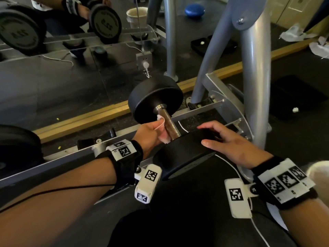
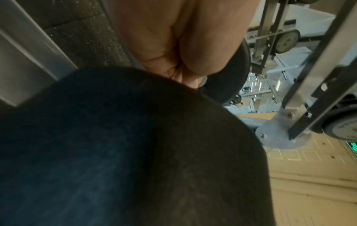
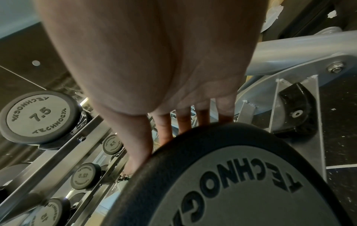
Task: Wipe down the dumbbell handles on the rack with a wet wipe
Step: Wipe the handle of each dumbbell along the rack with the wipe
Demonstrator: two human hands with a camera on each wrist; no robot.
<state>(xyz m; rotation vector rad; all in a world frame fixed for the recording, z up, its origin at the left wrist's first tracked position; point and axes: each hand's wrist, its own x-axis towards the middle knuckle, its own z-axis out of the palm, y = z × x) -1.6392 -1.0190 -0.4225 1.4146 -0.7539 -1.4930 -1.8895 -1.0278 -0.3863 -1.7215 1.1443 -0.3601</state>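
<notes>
A black dumbbell lies across the rack rails (image 1: 74,154), its far head (image 1: 154,98) toward the mirror and its near head (image 1: 185,154) close to me. Between the heads runs the knurled metal handle (image 1: 170,124). My left hand (image 1: 151,134) holds a white wet wipe (image 1: 161,130) against the handle's left side, fingers curled round it. My right hand (image 1: 224,141) rests flat on top of the near head, fingers straight. The right wrist view shows those fingers (image 3: 183,122) lying over the near head's rim (image 3: 212,137). A dark shape fills most of the left wrist view, with the palm (image 2: 173,45) above it.
The grey rack upright (image 1: 254,77) rises at the right. A wall mirror (image 1: 53,68) behind reflects other dumbbells. Another dumbbell head (image 1: 16,143) sits at the left on the rail. Smaller dumbbells (image 3: 40,117) fill lower shelves. Crumpled white wipes (image 1: 302,36) lie on the floor far right.
</notes>
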